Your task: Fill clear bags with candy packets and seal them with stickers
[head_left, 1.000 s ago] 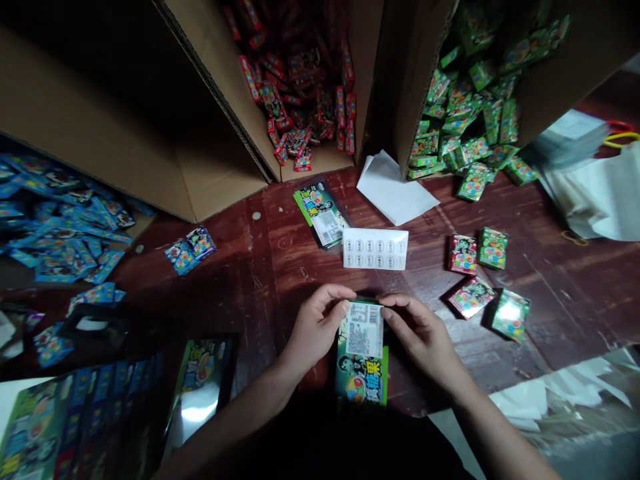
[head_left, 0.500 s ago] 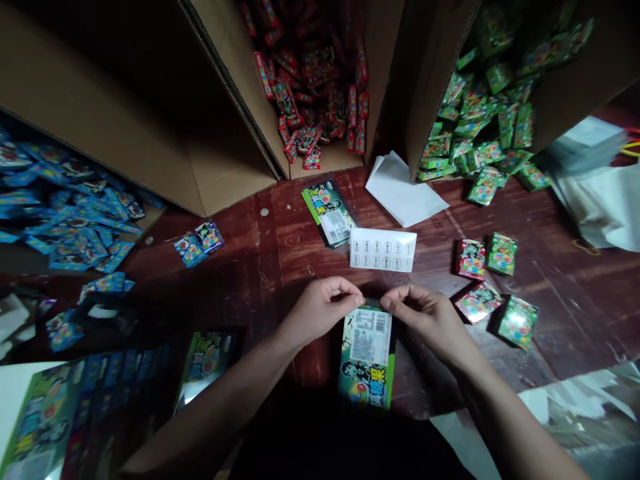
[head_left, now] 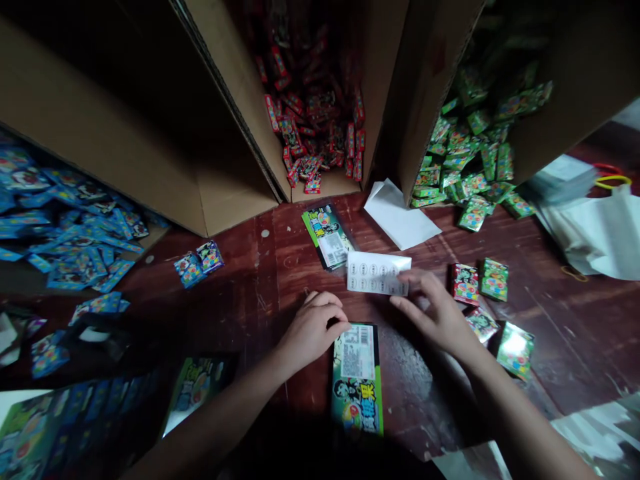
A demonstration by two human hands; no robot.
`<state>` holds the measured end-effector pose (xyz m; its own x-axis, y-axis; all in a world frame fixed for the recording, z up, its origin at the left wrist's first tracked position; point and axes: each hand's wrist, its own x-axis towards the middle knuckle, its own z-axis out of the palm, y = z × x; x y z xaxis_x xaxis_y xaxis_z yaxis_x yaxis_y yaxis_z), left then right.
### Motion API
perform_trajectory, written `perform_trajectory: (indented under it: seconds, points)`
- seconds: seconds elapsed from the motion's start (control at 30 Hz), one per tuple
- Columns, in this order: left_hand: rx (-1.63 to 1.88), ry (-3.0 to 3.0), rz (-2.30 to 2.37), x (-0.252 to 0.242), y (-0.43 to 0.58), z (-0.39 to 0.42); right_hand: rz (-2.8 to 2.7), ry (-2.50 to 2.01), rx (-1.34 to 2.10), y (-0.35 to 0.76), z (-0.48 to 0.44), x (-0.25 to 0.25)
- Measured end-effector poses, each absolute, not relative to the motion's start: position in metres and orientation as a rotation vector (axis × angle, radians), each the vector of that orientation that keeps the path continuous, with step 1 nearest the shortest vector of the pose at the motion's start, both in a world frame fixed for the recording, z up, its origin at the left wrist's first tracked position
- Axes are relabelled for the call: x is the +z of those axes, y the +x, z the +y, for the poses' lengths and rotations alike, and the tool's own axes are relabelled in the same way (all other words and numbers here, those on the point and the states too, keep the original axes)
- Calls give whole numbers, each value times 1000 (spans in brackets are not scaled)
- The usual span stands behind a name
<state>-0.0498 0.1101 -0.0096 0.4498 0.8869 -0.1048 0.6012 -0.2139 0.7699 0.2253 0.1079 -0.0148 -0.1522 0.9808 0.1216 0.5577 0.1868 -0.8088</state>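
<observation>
My left hand (head_left: 316, 330) is closed, thumb and forefinger pinched at the upper left corner of a green and black printed candy packet (head_left: 356, 383). The packet lies flat on the table below it, with a white label on its upper part. My right hand (head_left: 433, 312) is open, thumb and fingers apart. Its fingertips overlap the right end of a white sheet of round stickers (head_left: 373, 270), blurred by motion; whether they touch it I cannot tell. Beyond the sheet lie more printed packets (head_left: 326, 233).
Cardboard boxes hold red candy boxes (head_left: 310, 163), green candy boxes (head_left: 470, 157) and blue packs (head_left: 75, 233). Small red and green boxes (head_left: 494, 280) sit to the right. White paper (head_left: 403, 217) lies at the back, two small packs (head_left: 197, 263) at the left, a filled tray (head_left: 75, 427) front left.
My right hand has let go of the packet's top edge and moved up and right to the sticker sheet. My left hand stays at the packet's upper corner.
</observation>
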Motion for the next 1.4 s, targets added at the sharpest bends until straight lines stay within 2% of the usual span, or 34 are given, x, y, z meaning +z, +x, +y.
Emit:
perform_trajectory:
  seconds: [0.1,0.27,0.53,0.77,1.1,1.23,1.3,1.4]
  points:
    - [541,2142,1321,2,-41,131,-1935,-1482,590,239,151,-24]
    - [661,2292,1241,12,-19,188,-1939,-1449,767,238,178,-28]
    - [602,1577,953,-4,-13,211,-1533,-1364,1193,241,148,-14]
    - [792,1377,1000,-16,-1,195,-1243,-1397,1261,223,140,-16]
    - [869,1633,1427,-26,-9,196,-1276,-1607,983,209,136,-42]
    - [998,2105,1415,-20,-9,185,-1420,-1721,922,222,142,-45]
    - [814,2456,1180,-22,-4,177,-1488,-1763,907,228,145,-45]
    - [489,2629,987,-29,2,170,-1560,-1798,920,236,146,-45]
